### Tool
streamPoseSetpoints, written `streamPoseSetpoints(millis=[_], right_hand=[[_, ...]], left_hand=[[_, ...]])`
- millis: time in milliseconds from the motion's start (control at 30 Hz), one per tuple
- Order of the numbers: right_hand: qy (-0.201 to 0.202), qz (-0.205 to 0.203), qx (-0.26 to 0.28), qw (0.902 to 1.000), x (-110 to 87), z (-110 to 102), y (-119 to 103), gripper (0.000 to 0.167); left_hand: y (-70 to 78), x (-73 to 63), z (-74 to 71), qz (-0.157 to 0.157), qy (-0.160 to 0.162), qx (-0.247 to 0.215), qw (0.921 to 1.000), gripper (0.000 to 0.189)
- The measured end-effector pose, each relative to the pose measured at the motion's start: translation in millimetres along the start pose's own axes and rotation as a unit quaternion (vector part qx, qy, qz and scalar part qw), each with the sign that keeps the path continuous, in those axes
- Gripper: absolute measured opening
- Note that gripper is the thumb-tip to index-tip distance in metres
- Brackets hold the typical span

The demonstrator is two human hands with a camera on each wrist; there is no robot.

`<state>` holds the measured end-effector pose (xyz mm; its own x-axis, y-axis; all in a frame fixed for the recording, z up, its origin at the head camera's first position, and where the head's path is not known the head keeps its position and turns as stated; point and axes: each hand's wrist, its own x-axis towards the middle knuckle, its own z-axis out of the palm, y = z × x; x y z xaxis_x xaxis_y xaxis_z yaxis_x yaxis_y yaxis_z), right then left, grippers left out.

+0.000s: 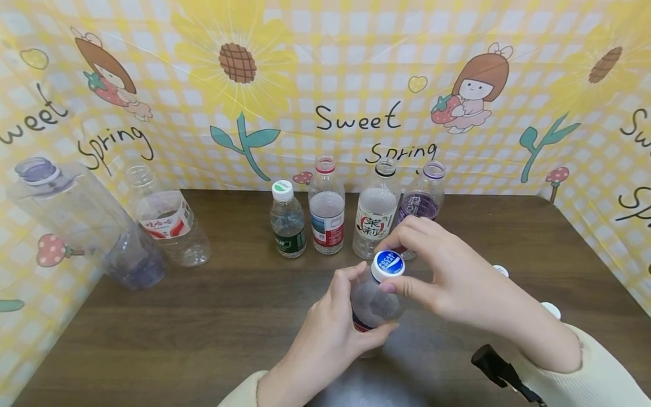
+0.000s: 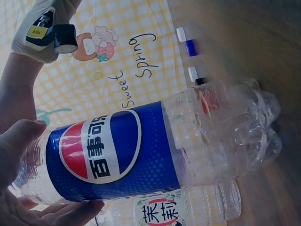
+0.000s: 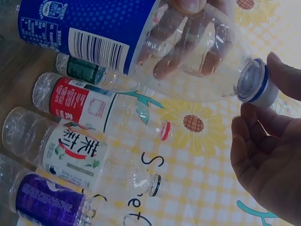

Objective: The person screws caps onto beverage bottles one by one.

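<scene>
A clear plastic bottle (image 1: 376, 302) with a blue cola label (image 2: 150, 146) stands upright in front of me. My left hand (image 1: 330, 316) grips it around the upper part, thumb on the near side. The thumb and fingers of my right hand (image 1: 442, 268) pinch a white cap (image 1: 389, 264) with a blue printed top. In the right wrist view the cap (image 3: 259, 87) sits at the bottle's mouth; whether it is threaded on I cannot tell. Just behind stand a jasmine-label bottle (image 1: 376, 217) and a purple-label bottle (image 1: 419, 206), both uncapped.
A small green-label bottle (image 1: 288, 220) with its cap on and an uncapped red-label bottle (image 1: 327, 215) stand at the back. On the left are a large clear bottle (image 1: 76, 215) and a red-and-white-label bottle (image 1: 168, 220). Loose caps (image 2: 190, 47) lie on the brown table (image 1: 178, 339) at right.
</scene>
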<state>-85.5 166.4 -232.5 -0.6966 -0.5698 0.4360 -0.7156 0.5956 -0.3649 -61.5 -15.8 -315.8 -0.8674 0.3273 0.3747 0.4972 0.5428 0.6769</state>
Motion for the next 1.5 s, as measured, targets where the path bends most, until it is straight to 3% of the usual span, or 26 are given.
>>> streamPoseSetpoints(millis=[467,633,800,933,1033,1200,1333,1500], right_hand=[[0.013,0.002,-0.023,0.9997,-3.7,2.3,2.1,0.038],[0.002,0.01,-0.006,0.9999,-7.2,-3.5,5.0,0.046],[0.035,0.039,-0.029,0.9982,-15.6,-12.5,13.6,0.043],[0.066,0.103,-0.056,0.991,-26.1,-19.9,26.8,0.033],[0.07,0.169,-0.062,0.9812,-37.7,-23.5,41.0,0.027],[0.068,0.24,-0.067,0.9661,-66.2,-26.8,69.3,0.024],[0.036,0.291,-0.08,0.9528,-95.2,-31.0,91.4,0.025],[-0.019,0.335,-0.101,0.9366,-136.0,-33.4,118.0,0.031]], left_hand=[[-1.6,-1.4,4.9,-0.007,0.031,-0.005,0.9995,0.079],[-1.0,-1.5,4.0,-0.019,0.019,-0.007,0.9996,0.078],[-1.6,-2.3,2.6,-0.03,0.011,-0.015,0.9994,0.078],[-3.3,-2.6,-0.1,-0.031,0.022,-0.021,0.9991,0.08],[-4.7,-2.2,-4.5,-0.031,0.038,-0.016,0.9987,0.081],[-8.5,0.0,-17.4,-0.027,0.075,-0.007,0.9968,0.083],[-16.2,2.8,-34.8,-0.035,0.109,-0.002,0.9934,0.085],[-29.5,8.5,-64.1,-0.084,0.15,-0.007,0.9851,0.087]])
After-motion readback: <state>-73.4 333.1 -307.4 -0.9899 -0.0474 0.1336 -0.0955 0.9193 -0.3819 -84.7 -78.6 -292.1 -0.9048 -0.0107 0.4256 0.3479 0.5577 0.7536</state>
